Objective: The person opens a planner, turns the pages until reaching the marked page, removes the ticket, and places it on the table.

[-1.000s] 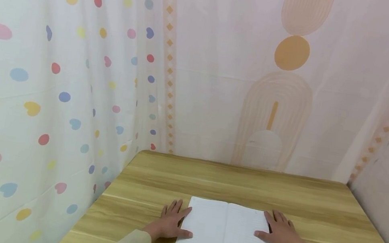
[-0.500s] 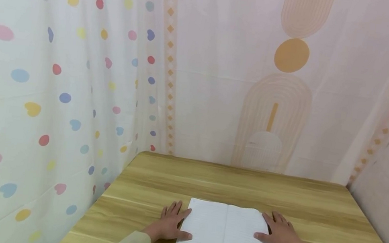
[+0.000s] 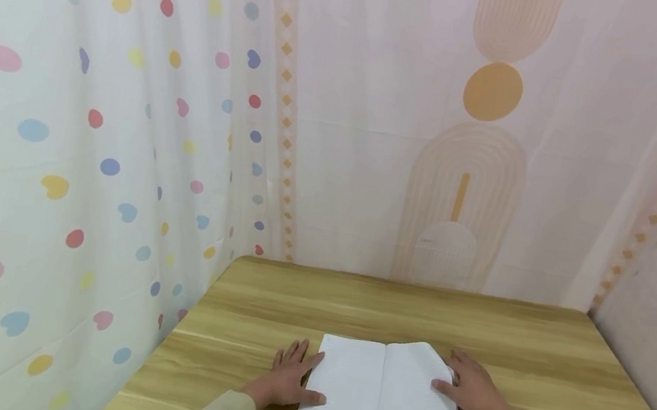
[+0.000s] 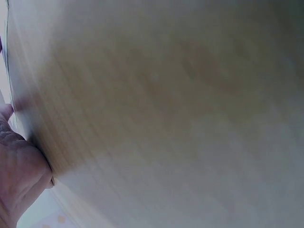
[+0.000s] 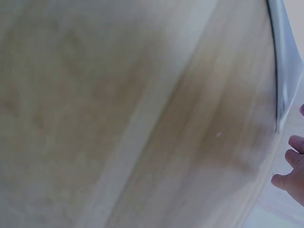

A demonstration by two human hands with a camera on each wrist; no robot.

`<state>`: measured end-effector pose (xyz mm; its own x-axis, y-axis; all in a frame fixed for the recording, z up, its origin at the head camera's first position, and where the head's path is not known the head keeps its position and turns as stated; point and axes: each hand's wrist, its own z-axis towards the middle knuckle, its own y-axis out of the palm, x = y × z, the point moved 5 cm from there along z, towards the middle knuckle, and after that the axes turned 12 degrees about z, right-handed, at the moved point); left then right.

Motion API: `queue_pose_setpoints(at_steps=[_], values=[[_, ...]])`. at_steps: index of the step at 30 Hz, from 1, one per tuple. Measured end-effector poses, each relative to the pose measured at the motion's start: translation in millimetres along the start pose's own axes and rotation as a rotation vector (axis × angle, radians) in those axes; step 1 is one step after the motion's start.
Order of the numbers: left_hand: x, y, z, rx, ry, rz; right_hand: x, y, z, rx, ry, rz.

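notebook's right page [image 3: 411, 403] now with its far outer corner [image 3: 431, 360] higher

A white curtain with multicoloured dots and hearts [image 3: 102, 143] hangs left of a yellow-brown wood-grain table [image 3: 395, 312]; a pale curtain printed with beige arches [image 3: 367, 141] hangs behind.

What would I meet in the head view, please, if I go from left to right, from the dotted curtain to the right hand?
Dotted curtain, left hand, left page of the open notebook, its centre fold, right page, right hand.
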<state>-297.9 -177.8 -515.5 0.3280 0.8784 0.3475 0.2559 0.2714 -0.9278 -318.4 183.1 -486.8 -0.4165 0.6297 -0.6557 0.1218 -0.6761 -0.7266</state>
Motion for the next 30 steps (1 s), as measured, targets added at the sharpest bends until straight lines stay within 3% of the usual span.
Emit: queue_pose_setpoints(at_steps=[10, 20, 25, 27, 30], values=[[3.8, -3.8, 0.3, 0.000, 0.010, 0.004, -9, -4, -3.8, 0.006, 0.167, 0.313], [2.2, -2.2, 0.8, -0.002, 0.003, 0.004, -29, -4, 2.4, 0.042, 0.134, 0.560], [1.0, -0.8, 0.2, -0.004, 0.001, 0.008, -45, 0, 1.7, 0.043, 0.200, 0.682], [1.5, -1.1, -0.6, -0.007, 0.003, 0.006, -51, 6, 0.9, 0.024, 0.217, 0.735], [2.4, -2.3, -1.6, -0.006, 0.005, -0.006, -61, 14, 2.8, -0.027, 0.157, 0.809]])
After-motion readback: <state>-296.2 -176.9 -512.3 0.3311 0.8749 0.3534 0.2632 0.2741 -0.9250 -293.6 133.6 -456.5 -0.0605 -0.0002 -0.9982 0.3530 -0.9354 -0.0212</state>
